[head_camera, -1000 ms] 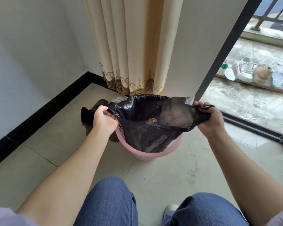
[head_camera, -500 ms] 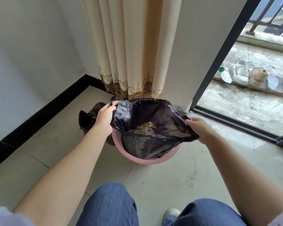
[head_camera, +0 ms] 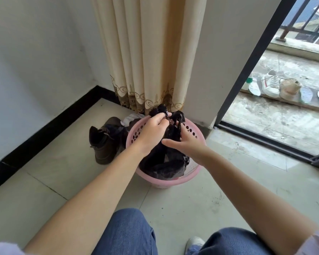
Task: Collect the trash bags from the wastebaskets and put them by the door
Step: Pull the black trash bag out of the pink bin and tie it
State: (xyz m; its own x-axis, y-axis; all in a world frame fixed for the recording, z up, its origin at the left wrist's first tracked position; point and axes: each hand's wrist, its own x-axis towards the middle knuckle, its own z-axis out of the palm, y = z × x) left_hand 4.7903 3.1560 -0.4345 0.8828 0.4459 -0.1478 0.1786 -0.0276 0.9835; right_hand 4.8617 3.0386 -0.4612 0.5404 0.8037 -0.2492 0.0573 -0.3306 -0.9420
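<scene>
A black trash bag [head_camera: 166, 162] sits in a pink perforated wastebasket [head_camera: 190, 134] on the tiled floor. Its top is gathered into a bunch above the basket's middle. My left hand [head_camera: 153, 130] grips the left part of the bunched top, and a tuft of black plastic sticks out past its fingers. My right hand [head_camera: 185, 144] holds the bag's neck from the right, fingers curled up around the other handle. Both hands meet over the basket.
A dark boot [head_camera: 104, 144] and a white cloth [head_camera: 132, 119] lie left of the basket. A beige curtain [head_camera: 145, 52] hangs behind it beside a wall pillar. At right an open sliding door [head_camera: 250, 61] leads to a balcony with several shoes [head_camera: 271, 85].
The bag's mouth was held wide open between my hands. Both hands have come together over the basket and the rim is now bunched shut.
</scene>
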